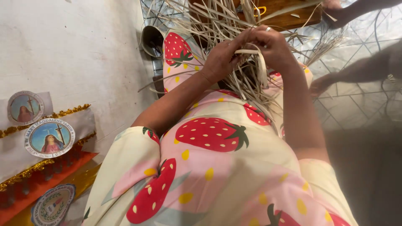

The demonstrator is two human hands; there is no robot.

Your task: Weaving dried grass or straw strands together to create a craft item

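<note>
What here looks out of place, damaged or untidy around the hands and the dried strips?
Nothing looks damaged. The left hand and right hand grip dried palm-leaf strips, whose loose ends fan out unevenly in all directions. A few stray strips lie on the tiled floor.

A pale, scuffed wall (83, 50) is being lit evenly on the left. Against its lower part, a white cloth banner (25, 146) trimmed with gold tinsel and round picture emblems is being displayed above an orange band (46, 180). On the right, a glossy tiled floor (360, 100) is being crossed by shadows, and a brown wooden bench (289, 16) is being seen at the top.
</note>
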